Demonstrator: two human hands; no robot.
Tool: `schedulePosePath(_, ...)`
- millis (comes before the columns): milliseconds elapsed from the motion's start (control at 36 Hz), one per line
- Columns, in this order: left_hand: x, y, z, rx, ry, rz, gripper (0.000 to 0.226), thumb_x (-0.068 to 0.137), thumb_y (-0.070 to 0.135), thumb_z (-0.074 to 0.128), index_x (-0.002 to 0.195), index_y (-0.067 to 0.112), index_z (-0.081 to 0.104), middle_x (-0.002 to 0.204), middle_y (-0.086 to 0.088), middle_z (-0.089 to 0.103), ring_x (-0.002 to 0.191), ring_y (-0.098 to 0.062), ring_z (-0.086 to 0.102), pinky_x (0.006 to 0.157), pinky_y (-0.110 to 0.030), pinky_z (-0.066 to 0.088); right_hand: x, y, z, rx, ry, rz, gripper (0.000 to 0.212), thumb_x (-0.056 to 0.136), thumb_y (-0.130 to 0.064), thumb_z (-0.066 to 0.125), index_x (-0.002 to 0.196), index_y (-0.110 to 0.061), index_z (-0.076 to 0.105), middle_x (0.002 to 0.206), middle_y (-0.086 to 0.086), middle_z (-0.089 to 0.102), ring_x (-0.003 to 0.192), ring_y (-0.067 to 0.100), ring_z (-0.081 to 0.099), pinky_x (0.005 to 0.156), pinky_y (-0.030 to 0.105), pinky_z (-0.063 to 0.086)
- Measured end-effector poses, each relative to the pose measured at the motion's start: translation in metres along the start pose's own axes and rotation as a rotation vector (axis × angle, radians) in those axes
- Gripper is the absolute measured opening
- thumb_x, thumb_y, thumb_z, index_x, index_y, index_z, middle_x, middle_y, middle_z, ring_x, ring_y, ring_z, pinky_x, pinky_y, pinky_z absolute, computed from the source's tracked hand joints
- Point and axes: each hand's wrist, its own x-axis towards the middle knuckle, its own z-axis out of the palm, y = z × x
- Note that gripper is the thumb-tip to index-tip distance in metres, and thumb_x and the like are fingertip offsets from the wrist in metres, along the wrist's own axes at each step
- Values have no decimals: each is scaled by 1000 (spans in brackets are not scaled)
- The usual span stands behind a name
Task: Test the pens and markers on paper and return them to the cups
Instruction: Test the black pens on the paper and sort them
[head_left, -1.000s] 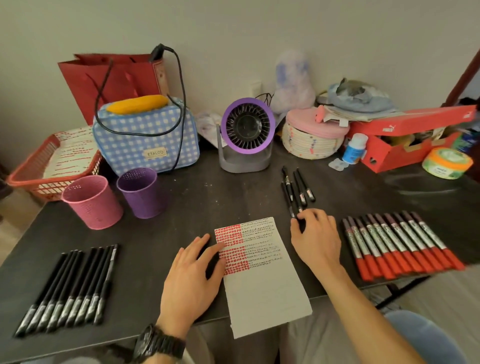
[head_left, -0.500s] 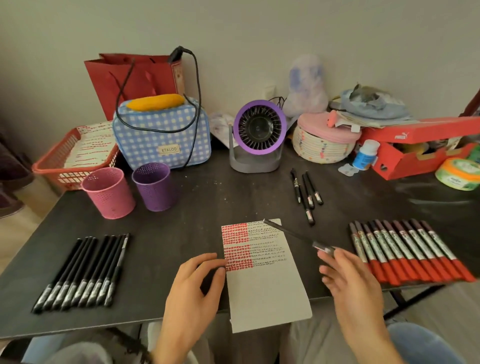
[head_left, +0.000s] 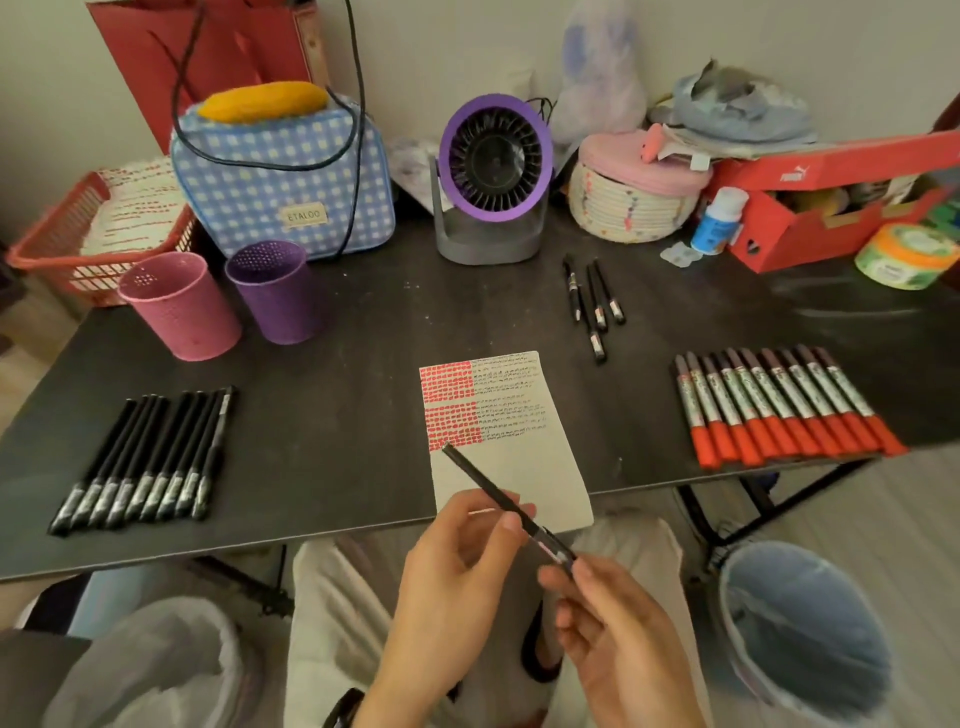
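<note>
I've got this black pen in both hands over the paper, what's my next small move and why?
Probably pull the cap off. The right hand pinches the black pen at what looks like its cap end, the left hand holds the barrel, and the paper below has blank space under the marks.

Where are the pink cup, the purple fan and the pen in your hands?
pink cup (head_left: 182, 312): head view, on its front wall.
purple fan (head_left: 493, 156): head view, on its dark grille.
pen (head_left: 472, 473): head view, on its black barrel.
</note>
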Motion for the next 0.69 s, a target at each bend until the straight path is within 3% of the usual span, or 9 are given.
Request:
schedulePosePath(111,1,4,8,-55,13,13,20,99,21,63,105,38,69,98,5,78,100,-11,72,92,-38,53,-6,4,-4,-148,-7,-48,10,83,-9,69,78,-7,78,79,24,75,49,17,59,52,30,46)
schedulePosePath(222,2,10,14,-124,17,-13,21,89,35,60,107,38,72,88,5,72,81,-14,71,76,-24,54,-9,3,-10,-411,-60,-46,6,92,-7,70,95,-5,74,80,14,77,57,13,64,59,28,50)
schedulePosePath(306,2,10,12,-92,-23,1,19,93,33,63,109,39,71,88,9,66,70,-13,66,69,-21,50,-9,-1,-12,-468,-47,-96,15,90,-20,74,104,-14,72,85,6,78,62,13,68,59,24,50)
schedulePosePath(361,2,9,7,44,-80,75,24,97,25,67,111,44,70,94,13,67,74,-6,64,73,-19,48,-7,-6,-13,-463,-38,-148,28,83,-42,78,104,-26,72,89,2,77,64,17,68,63,31,47)
schedulePosePath(444,0,13,0,241,-174,196,38,93,15,72,109,49,71,106,19,70,103,-2,65,85,-10,43,-6,-17,-14,-427,-93,-264,35,73,-63,75,99,-39,73,85,1,73,61,17,64,58,27,48)
schedulePosePath(611,-6,24,-8,390,-240,239,29,93,24,72,112,46,73,108,31,70,107,7,64,88,-7,42,-4,-32,-10,-451,-144,-445,31,84,-55,74,99,-28,78,73,3,70,63,11,63,61,23,52)
schedulePosePath(694,-8,26,-13,393,-175,203,18,91,30,73,102,45,73,98,31,71,95,7,65,78,-6,42,-4,-39,-7,-386,-104,-482,28,83,-49,77,91,-22,79,68,3,68,60,11,60,59,22,51)
